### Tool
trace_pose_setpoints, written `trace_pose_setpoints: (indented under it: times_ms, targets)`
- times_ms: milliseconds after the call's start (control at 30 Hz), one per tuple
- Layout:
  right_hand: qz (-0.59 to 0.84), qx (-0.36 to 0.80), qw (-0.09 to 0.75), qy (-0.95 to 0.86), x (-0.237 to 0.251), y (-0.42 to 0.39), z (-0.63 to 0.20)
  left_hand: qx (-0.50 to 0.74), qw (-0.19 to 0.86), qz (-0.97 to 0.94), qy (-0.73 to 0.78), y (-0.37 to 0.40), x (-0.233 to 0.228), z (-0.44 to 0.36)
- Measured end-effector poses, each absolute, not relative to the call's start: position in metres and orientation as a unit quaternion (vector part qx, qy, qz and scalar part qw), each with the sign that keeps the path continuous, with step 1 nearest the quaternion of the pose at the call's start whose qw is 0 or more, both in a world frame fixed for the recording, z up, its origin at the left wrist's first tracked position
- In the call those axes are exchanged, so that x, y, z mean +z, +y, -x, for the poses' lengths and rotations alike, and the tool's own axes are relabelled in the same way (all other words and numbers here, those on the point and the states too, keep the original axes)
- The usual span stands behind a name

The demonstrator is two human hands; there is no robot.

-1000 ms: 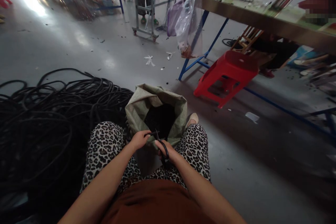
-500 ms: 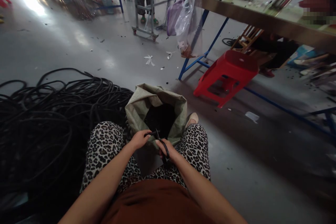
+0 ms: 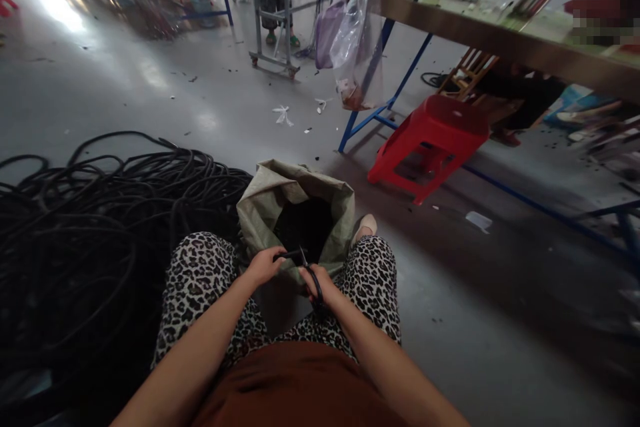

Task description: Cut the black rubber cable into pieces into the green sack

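Head view: in the left hand (image 3: 264, 267), fingers closed, a short length of black cord (image 3: 291, 254) is pinched between thumb and fingertips. By the right hand (image 3: 325, 284), curled round the handles, scissors (image 3: 319, 291) are gripped, blades pointed up and away from the body. The cord's free end is held at the blades; whether contact is made cannot be told. Both hands are placed over the near rim of an open sack (image 3: 257, 203), at its mouth; dark contents (image 3: 305, 223) are seen inside, individual pieces not resolved.

The sack is flanked by two knees in spotted trousers (image 3: 200, 273). To the left, a heap (image 3: 115, 207) of looped black cord is spread on the floor (image 3: 225, 93). A pale shoe (image 3: 368, 223) is noted just right of the sack. Farther right, a red stool (image 3: 450, 123) is placed beside a table (image 3: 460, 25), from whose corner plastic bags (image 3: 353, 47) are hung. White scraps (image 3: 283, 115) are scattered beyond the sack.
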State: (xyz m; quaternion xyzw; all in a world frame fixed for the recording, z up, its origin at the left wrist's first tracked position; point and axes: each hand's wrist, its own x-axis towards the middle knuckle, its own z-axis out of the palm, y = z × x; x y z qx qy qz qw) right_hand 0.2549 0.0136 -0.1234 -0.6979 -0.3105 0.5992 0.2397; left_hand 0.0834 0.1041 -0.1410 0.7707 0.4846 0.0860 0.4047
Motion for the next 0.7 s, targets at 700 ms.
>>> trace_pose_setpoints:
  times_ms: [700]
  targets:
    - [0.732,0.573,0.219,-0.296,-0.1262,0.0135,-0.2588,0.065,0.380,-0.773,0.504,0.1033,-0.1392,-0.0849]
